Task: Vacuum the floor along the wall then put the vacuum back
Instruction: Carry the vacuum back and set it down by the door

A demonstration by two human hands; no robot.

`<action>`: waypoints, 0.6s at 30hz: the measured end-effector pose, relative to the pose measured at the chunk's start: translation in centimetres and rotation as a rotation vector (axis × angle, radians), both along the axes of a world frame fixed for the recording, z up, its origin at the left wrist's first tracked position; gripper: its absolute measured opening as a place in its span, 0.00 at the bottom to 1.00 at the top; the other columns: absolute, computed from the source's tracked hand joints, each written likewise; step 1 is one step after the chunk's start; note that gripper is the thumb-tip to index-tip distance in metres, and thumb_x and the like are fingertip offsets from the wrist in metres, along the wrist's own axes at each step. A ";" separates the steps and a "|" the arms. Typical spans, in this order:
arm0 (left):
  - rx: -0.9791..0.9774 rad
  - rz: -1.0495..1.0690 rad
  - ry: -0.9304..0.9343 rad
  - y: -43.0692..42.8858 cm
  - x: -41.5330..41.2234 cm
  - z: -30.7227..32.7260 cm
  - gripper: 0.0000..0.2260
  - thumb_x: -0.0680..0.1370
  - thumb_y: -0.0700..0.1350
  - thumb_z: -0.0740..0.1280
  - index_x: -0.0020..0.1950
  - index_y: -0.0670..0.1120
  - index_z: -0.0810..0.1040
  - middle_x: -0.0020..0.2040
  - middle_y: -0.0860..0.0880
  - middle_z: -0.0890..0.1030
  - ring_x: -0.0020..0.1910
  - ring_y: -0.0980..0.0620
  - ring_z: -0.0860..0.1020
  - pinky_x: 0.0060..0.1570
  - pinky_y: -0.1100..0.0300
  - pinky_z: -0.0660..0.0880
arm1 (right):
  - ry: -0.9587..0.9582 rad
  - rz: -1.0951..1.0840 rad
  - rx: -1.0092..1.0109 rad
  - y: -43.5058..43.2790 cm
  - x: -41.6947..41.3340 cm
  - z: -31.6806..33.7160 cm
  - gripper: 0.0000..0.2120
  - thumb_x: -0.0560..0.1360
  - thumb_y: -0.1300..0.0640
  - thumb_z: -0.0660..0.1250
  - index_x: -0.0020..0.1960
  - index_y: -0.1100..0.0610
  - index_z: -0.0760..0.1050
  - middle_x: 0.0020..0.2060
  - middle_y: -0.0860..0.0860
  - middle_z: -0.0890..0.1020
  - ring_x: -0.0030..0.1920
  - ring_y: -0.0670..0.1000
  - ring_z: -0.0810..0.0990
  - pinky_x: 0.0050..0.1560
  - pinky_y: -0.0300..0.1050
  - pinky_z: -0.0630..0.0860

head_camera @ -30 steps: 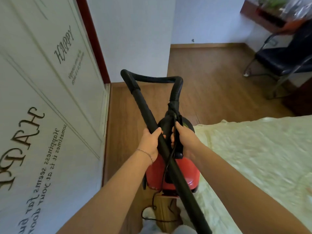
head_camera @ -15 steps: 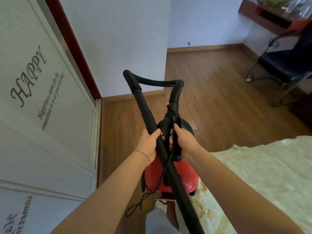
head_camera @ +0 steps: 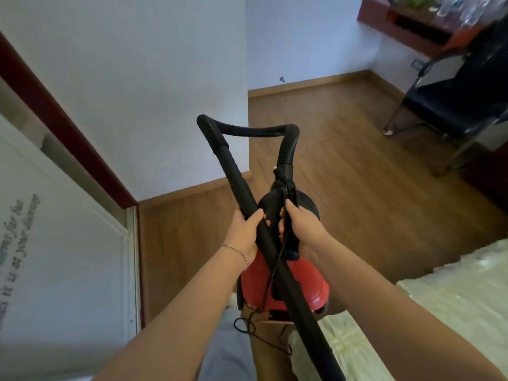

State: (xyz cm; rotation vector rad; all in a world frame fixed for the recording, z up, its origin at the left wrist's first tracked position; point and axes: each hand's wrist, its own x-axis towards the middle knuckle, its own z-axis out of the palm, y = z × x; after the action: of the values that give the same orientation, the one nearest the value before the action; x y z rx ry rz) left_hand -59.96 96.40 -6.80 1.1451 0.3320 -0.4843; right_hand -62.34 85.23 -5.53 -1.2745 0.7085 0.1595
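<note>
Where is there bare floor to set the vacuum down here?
Open wood floor lies ahead, bordered by the white wall, far baseboard and black chair. A narrower strip runs beside the lettered door. Near the bed and dangling cord it is crowded.

The vacuum is red with a black tube and hose. The floor is brown wood, the wall white, the chair black.

I see a black chair on metal legs at the far right, under a reddish shelf holding what may be plants. A pale patterned bedcover fills my lower right; a white lettered door stands left.
</note>
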 end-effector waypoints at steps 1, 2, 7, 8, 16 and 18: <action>-0.001 -0.018 0.004 -0.5 1.9 -0.1 0.10 0.79 0.38 0.62 0.60 0.44 0.69 0.42 0.45 0.75 0.41 0.48 0.77 0.59 0.39 0.73 | -0.002 -0.021 0.000 -0.4 1.7 0.0 0.16 0.81 0.50 0.56 0.39 0.57 0.70 0.24 0.53 0.73 0.22 0.48 0.73 0.28 0.42 0.70; -0.004 -0.038 0.007 -1.0 3.8 -0.1 0.09 0.79 0.38 0.62 0.59 0.44 0.69 0.42 0.45 0.75 0.41 0.48 0.77 0.58 0.40 0.74 | -0.004 -0.040 -0.002 -0.8 3.4 0.0 0.16 0.81 0.50 0.56 0.39 0.57 0.70 0.24 0.53 0.73 0.21 0.47 0.73 0.28 0.42 0.70; -0.022 -0.147 0.010 -3.8 13.4 0.6 0.10 0.79 0.38 0.62 0.59 0.45 0.69 0.42 0.46 0.75 0.39 0.50 0.77 0.49 0.50 0.76 | 0.026 -0.162 -0.023 -3.3 11.8 0.5 0.16 0.82 0.49 0.56 0.39 0.58 0.70 0.24 0.53 0.73 0.22 0.49 0.72 0.29 0.43 0.70; -0.027 -0.174 0.011 -4.5 15.0 0.8 0.09 0.79 0.38 0.62 0.58 0.45 0.69 0.41 0.46 0.75 0.39 0.51 0.77 0.50 0.50 0.76 | 0.027 -0.188 -0.025 -4.0 13.2 0.5 0.16 0.81 0.49 0.56 0.40 0.58 0.70 0.24 0.53 0.73 0.23 0.49 0.72 0.30 0.43 0.70; -0.038 -0.336 0.011 -11.4 26.0 0.9 0.10 0.79 0.37 0.62 0.59 0.45 0.70 0.41 0.46 0.76 0.39 0.51 0.77 0.46 0.53 0.77 | 0.025 -0.347 -0.015 -10.0 22.5 0.3 0.17 0.82 0.49 0.55 0.39 0.57 0.70 0.25 0.53 0.72 0.22 0.48 0.71 0.30 0.43 0.70; -0.012 -0.369 0.009 -13.6 28.3 0.4 0.10 0.79 0.38 0.62 0.58 0.46 0.70 0.42 0.46 0.76 0.39 0.51 0.76 0.46 0.53 0.77 | 0.030 -0.374 -0.018 -12.1 24.8 0.0 0.16 0.82 0.50 0.55 0.39 0.58 0.70 0.25 0.53 0.72 0.23 0.49 0.71 0.30 0.43 0.69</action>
State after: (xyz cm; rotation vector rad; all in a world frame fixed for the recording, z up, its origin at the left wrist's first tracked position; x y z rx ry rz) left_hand -31.61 82.80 -6.36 1.1972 0.1232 -0.8137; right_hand -37.56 73.18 -5.56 -1.1365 0.9625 -0.1335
